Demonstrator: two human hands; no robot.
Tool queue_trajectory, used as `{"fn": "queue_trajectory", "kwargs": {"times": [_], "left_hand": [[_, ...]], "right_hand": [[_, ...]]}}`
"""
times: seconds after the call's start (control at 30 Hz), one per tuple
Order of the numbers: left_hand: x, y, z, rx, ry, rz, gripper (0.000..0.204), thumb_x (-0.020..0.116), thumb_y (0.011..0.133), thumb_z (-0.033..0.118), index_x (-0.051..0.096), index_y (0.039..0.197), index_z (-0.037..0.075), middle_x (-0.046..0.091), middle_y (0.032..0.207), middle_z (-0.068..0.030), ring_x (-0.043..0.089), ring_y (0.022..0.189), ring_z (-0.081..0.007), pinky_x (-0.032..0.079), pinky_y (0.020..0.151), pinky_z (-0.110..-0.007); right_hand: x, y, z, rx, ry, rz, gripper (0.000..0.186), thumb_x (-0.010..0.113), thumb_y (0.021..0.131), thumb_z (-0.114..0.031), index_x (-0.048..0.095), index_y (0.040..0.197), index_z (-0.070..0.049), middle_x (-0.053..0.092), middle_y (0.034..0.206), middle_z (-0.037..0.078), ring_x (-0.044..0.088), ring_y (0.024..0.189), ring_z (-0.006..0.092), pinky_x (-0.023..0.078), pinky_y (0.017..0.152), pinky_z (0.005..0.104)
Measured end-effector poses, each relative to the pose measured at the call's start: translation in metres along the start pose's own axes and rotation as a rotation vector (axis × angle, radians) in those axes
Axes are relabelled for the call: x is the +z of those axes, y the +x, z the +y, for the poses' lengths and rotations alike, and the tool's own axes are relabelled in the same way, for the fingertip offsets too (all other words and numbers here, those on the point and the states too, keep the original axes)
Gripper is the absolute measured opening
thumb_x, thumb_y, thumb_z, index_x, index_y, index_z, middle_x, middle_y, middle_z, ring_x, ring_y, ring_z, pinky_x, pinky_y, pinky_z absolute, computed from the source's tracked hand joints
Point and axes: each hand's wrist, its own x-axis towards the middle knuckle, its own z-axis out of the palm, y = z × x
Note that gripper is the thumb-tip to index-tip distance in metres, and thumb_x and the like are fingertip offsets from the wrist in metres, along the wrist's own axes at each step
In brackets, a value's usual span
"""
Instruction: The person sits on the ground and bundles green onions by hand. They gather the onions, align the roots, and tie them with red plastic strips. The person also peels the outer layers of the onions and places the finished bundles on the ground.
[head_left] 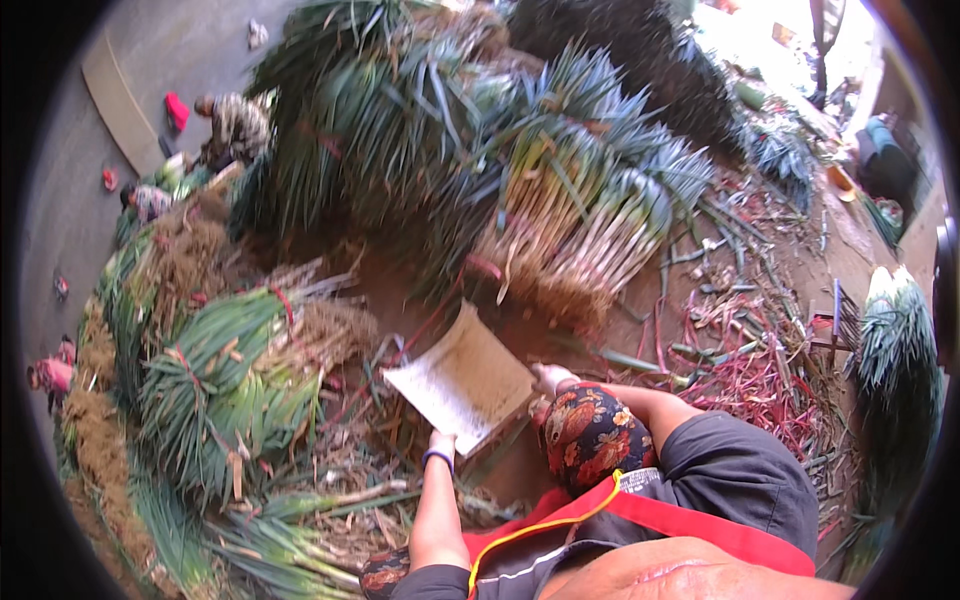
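Note:
A pale, squarish board or stiff sheet [470, 370], with brown dirt over much of its face, is tilted in front of me. My left hand [441, 441], with a blue band at the wrist, is closed on its near edge. At its right corner my right hand [548, 378] grips it too, though the fingers are partly hidden. Tied green onions with long roots [225, 370] lie to the left of the sheet. Beyond it rises a large heap of green onions [400, 130], with pale stalks [590, 220] at its near end.
Red ties [735, 375] and leaf scraps litter the ground at right. More onions [897, 330] stand at the far right. Loose stalks [290, 540] lie near my left arm. Other people [238, 125] are at the upper left. Dark floral cloth [595, 435] shows beside my right forearm.

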Motion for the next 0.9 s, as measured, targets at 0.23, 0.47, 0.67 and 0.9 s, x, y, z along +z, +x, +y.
{"fn": "queue_trajectory", "kwargs": {"times": [0.23,0.47,0.67,0.9], "left_hand": [[0.000,-0.049,0.021,-0.154,0.094,0.047,0.040,0.065,0.075,0.004,0.053,0.111,-0.007,0.060,0.108,-0.0205,0.057,0.100,-0.0298,0.043,0.089,-0.040],[0.043,-0.056,0.046,-0.268,0.336,0.025,0.075,0.075,0.071,0.027,0.041,0.128,-0.008,0.048,0.131,-0.0254,0.046,0.123,-0.0339,0.037,0.101,-0.040],[-0.022,-0.065,0.050,-0.288,0.377,0.052,0.074,0.071,0.074,0.027,0.038,0.131,-0.007,0.059,0.110,-0.0246,0.063,0.081,-0.0312,0.053,0.062,-0.039],[-0.010,-0.130,0.072,-0.285,0.123,0.042,0.053,0.061,0.089,0.020,0.038,0.135,0.007,0.050,0.122,-0.0097,0.052,0.101,-0.0249,0.046,0.083,-0.044]], "right_hand": [[-0.033,-0.145,0.088,0.094,0.088,-0.013,0.038,0.056,0.081,-0.031,0.061,0.112,-0.010,0.065,0.103,0.018,0.063,0.098,0.0318,0.048,0.085,0.0418],[0.029,-0.325,0.361,0.508,-0.311,-0.189,0.032,0.055,0.082,-0.029,0.068,0.107,-0.014,0.068,0.102,0.009,0.065,0.094,0.0236,0.051,0.081,0.0382],[0.026,-0.468,0.350,1.158,-0.384,-0.336,0.064,0.058,0.076,-0.025,0.036,0.135,-0.009,0.045,0.132,0.018,0.041,0.125,0.0328,0.034,0.104,0.0388],[0.072,-0.533,0.343,1.672,0.476,0.170,0.062,0.055,0.084,-0.045,0.044,0.134,-0.010,0.052,0.132,0.007,0.055,0.115,0.0244,0.046,0.091,0.0380]]}}
